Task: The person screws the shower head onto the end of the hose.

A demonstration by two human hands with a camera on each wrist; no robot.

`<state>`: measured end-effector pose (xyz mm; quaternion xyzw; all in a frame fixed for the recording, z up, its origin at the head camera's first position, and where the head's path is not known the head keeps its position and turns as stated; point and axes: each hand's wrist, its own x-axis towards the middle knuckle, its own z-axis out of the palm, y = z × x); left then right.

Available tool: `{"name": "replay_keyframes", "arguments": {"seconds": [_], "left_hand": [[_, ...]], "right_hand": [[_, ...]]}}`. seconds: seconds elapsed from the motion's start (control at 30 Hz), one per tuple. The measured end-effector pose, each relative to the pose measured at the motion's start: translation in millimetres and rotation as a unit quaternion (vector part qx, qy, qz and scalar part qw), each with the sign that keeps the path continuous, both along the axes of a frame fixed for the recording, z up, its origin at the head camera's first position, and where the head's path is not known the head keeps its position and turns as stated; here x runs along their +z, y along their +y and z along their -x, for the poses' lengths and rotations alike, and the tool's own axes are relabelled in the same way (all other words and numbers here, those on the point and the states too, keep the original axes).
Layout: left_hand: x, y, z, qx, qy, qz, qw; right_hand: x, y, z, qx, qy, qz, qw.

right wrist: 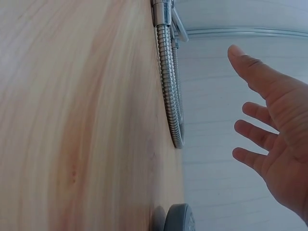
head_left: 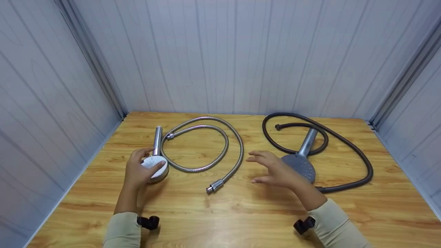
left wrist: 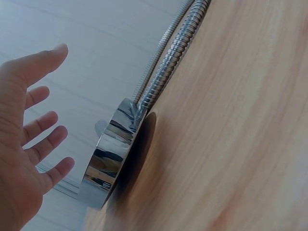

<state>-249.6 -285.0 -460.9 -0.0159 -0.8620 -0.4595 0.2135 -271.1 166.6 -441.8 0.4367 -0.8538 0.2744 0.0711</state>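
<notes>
In the head view my left hand (head_left: 136,172) hovers over a chrome shower head (head_left: 153,160) at left, thumb and fingers spread around its round, pale face. The left wrist view shows a gap between those loosely bent fingers and the chrome rim (left wrist: 108,161). The shower head lies on the table, handle pointing away from me. Beside it lies a coiled silver shower hose (head_left: 241,146), its connector (head_left: 215,186) toward me. My right hand (head_left: 275,172) is held above the table, fingers spread and holding nothing, partly covering a grey shower head (head_left: 299,167).
A dark shower hose (head_left: 369,172) loops around the grey shower head on the right, one end (head_left: 277,127) lying toward the back. Pale panel walls (head_left: 220,58) enclose the wooden table (head_left: 220,220) at the back and sides. Each wrist carries a small black camera mount (head_left: 150,223).
</notes>
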Motion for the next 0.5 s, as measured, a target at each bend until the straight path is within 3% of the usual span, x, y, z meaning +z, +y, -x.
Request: {"name": "replay_keyframes", "arguments": {"seconds": [0.2, 0.5], "left_hand": [[-2.2, -3, 4.3, 0.0, -0.006, -0.004, 1.0], [-6.9, -4, 8.7, 0.01, -0.021, -0.012, 0.9997]], "right_hand": [[-5.0, -6, 3.6, 0.004, -0.024, 0.009, 1.0], [-13.9, -15, 8.1, 0.032, -0.014, 0.026, 0.999]]}}
